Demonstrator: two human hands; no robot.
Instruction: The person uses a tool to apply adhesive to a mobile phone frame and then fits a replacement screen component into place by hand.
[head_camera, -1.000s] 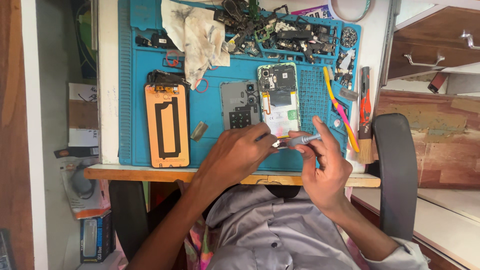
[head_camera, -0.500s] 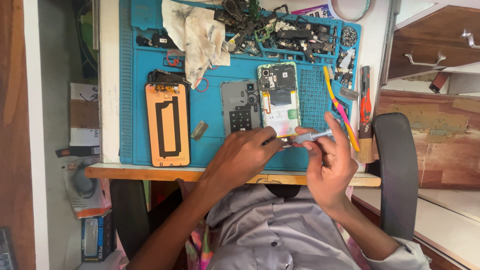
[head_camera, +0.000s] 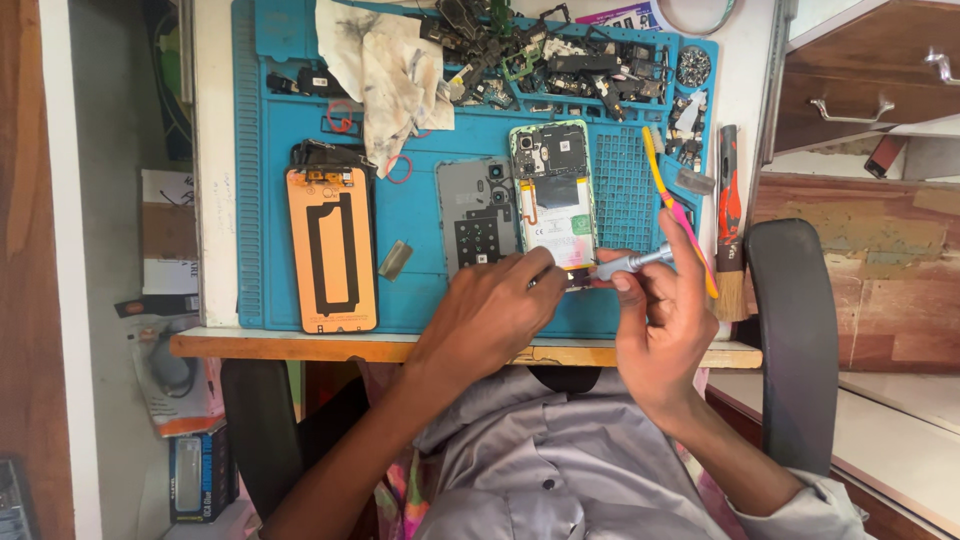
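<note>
Blue matting (head_camera: 420, 230) covers the bench, and the opened phone (head_camera: 553, 195) lies on it at 12 o'clock from the hands. The right hand (head_camera: 665, 320) pinches a slim grey screwdriver (head_camera: 630, 264), which since half a second ago has tipped flatter, its tip at the phone's lower edge. The left hand (head_camera: 490, 310) has slid up, fingers curled onto that same corner, steadying it. At 9 o'clock lie a grey back cover (head_camera: 475, 215) and an orange-framed screen (head_camera: 332, 250). The work looks to be settling on that bottom edge.
</note>
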